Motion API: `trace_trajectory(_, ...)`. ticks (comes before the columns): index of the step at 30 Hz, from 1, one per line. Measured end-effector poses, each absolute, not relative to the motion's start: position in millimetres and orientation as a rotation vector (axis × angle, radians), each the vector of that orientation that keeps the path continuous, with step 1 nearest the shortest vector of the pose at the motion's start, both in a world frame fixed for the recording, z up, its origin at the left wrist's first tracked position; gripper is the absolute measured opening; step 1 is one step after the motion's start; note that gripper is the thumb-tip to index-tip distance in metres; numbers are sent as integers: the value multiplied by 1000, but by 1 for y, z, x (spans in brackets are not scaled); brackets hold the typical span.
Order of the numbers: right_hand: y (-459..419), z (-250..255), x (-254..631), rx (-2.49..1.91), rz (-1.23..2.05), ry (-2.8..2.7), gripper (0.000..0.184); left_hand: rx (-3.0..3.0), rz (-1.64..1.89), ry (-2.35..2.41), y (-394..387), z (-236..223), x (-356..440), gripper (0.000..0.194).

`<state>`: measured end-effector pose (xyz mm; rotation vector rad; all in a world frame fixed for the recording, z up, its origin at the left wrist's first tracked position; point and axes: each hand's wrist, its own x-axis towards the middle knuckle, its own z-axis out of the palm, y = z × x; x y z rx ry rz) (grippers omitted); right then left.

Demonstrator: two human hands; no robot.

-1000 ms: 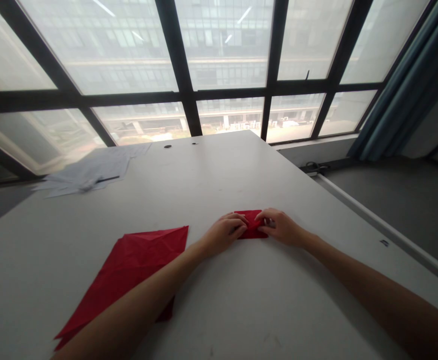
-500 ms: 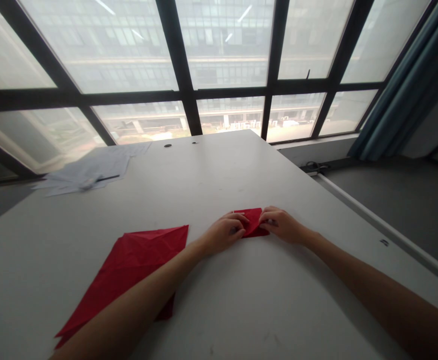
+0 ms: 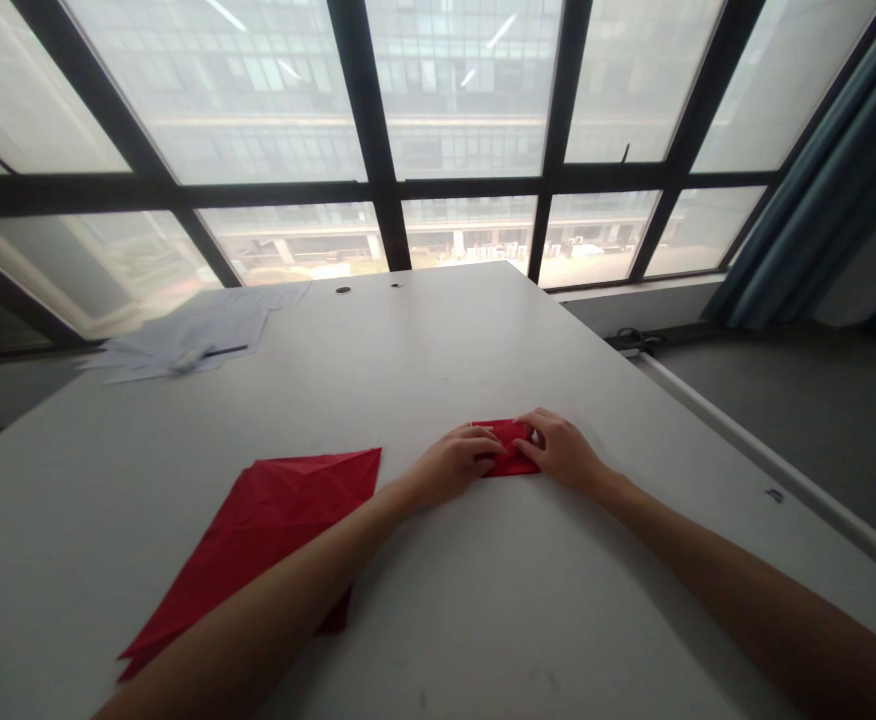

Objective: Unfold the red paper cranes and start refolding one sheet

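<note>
A small folded red paper (image 3: 511,461) lies flat on the white table, between my two hands. My left hand (image 3: 459,462) grips its left side, with curved fingers resting over the top and the thumb along the near part. From the right, my right hand (image 3: 556,448) has hold of the other side, its thumb and forefinger bent onto the surface with a small gap between them. Both hands partly cover the paper. Under my left forearm is a larger stack of red paper (image 3: 258,540), creased and partly hidden by the arm.
Loose white sheets (image 3: 183,335) with a dark pen (image 3: 226,350) on them lie at the table's far left. The white table (image 3: 438,340) ends at a right edge, beyond which a pale rail (image 3: 745,440) runs. Large windows stand behind, with a blue curtain (image 3: 805,190) at right.
The right side of the paper, lifted and bent half a second ago, now lies flatter. My right fingers have spread and shifted left across it. The view has turned slightly left.
</note>
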<state>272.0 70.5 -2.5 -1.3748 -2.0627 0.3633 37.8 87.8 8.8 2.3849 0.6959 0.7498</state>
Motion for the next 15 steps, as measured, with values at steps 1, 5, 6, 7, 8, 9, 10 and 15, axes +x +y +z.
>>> trace_trajectory(1,71,-3,272,-1378,346,-2069,20,2388,754,653,89,8,38,20)
trace_trajectory(5,71,-4,277,-1315,266,-2095,21,2383,749,615,90,5,38,20)
trace_trajectory(6,71,-3,279,-1262,246,-2119,24,2385,746,615,90,5,37,21)
trace_trajectory(7,71,-2,280,-1198,236,-2157,27,2392,744,615,90,4,37,22)
trace_trajectory(8,70,0,282,-1131,237,-2207,31,2404,742,619,90,5,37,22)
trace_trajectory(9,69,3,284,-1074,248,-2260,33,2428,743,630,90,5,36,22)
trace_trajectory(10,68,5,285,-1036,265,-2310,35,2464,742,651,89,6,35,22)
trace_trajectory(15,56,17,281,-1105,239,-2397,26,2778,695,825,82,16,33,31)
